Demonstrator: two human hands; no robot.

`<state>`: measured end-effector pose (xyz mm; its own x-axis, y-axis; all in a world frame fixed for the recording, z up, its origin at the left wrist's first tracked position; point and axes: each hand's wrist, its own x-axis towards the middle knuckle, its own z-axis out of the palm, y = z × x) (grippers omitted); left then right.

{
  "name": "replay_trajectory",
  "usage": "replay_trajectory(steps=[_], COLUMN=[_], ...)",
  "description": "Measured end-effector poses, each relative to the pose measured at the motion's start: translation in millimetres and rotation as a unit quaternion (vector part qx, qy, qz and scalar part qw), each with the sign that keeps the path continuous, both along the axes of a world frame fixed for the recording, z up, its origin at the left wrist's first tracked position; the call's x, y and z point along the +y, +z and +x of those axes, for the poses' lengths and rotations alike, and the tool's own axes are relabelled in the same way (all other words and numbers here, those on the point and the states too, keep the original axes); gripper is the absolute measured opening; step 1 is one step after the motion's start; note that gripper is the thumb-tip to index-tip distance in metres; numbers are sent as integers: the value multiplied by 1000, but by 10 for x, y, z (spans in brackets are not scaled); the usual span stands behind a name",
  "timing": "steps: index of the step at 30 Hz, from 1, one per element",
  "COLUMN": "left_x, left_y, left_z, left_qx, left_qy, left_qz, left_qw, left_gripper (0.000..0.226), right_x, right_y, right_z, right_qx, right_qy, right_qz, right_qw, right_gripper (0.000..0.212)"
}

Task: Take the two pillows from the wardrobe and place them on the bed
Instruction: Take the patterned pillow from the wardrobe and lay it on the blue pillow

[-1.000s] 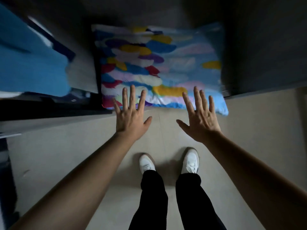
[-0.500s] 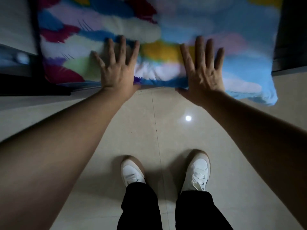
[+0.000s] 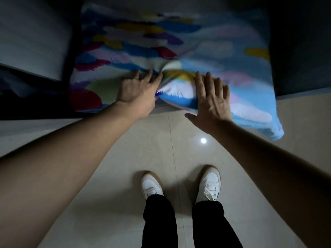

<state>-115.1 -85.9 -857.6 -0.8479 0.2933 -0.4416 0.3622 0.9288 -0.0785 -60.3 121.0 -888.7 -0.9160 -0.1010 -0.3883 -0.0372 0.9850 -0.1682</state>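
Observation:
A large pillow (image 3: 223, 51) with a bright pattern of blue, yellow, red, purple and white patches lies in the open wardrobe, its right corner hanging out over the floor. My left hand (image 3: 138, 92) presses into the pillow's near edge with fingers curled into the cloth, which bunches around them. My right hand (image 3: 211, 97) lies flat on the pillow's near edge, fingers spread and thumb out below the edge. A second pillow is not distinguishable; it may lie beneath.
The wardrobe's dark side panel (image 3: 300, 51) stands on the right, and a pale panel (image 3: 35, 38) with a dark edge on the left. Below is a beige tiled floor (image 3: 125, 167) with my two white shoes (image 3: 180, 183) on it.
Both hands reached forward from the air onto the pillow's near edge. The left hand's fingers have now curled into the cloth and wrinkled it; the right hand stays flat.

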Motion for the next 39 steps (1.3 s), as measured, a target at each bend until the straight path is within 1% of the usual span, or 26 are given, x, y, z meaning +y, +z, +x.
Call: replay_trajectory(steps=[1, 4, 7, 10, 14, 16, 19, 21, 24, 27, 31, 36, 39], left_x=[6, 9, 32, 85, 207, 295, 415, 465, 479, 493, 545, 589, 637], left_y=[174, 612, 890, 959, 819, 718, 639, 674, 838, 1136, 1636, 2303, 2894], left_z=[-6, 38, 162, 345, 412, 399, 517, 612, 669, 696, 914, 1385, 1579], left_qx=[-4, -27, -77, -103, -93, -118, -149, -135, -87, -64, -73, -57, -47], left_qy=[-6, -17, 9, 21, -14, -7, -3, -12, -16, -32, -22, -19, -44], left_qz=[13, 20, 29, 51, 28, 17, -4, -6, 16, 43, 65, 88, 90], left_qw=[1000, 999, 997, 993, 995, 993, 989, 991, 996, 997, 995, 994, 994], left_gripper=[68, 67, 71, 79, 92, 89, 75, 69, 66, 65, 64, 59, 55], right_x=[0, 38, 86, 141, 321, 409, 483, 515, 586, 653, 726, 725, 718], right_y=[145, 544, 865, 1031, 990, 925, 907, 975, 1166, 1507, 2066, 2830, 3454], right_z=[3, 47, 166, 315, 508, 577, 640, 664, 675, 688, 787, 1205, 1485], right_qx=[4, 17, 5, -13, -30, -26, -31, -27, -22, -17, -30, -21, -6], right_qy=[-11, -14, -24, -26, -44, -40, -30, -30, -27, -24, -13, -5, -15], right_qz=[-4, -32, -68, -76, -70, -59, -47, -43, -42, -47, -36, 7, 35], right_qw=[1000, 999, 997, 997, 996, 997, 998, 998, 999, 998, 999, 1000, 999], right_gripper=[116, 98, 87, 86, 84, 80, 76, 75, 75, 71, 66, 62, 59])
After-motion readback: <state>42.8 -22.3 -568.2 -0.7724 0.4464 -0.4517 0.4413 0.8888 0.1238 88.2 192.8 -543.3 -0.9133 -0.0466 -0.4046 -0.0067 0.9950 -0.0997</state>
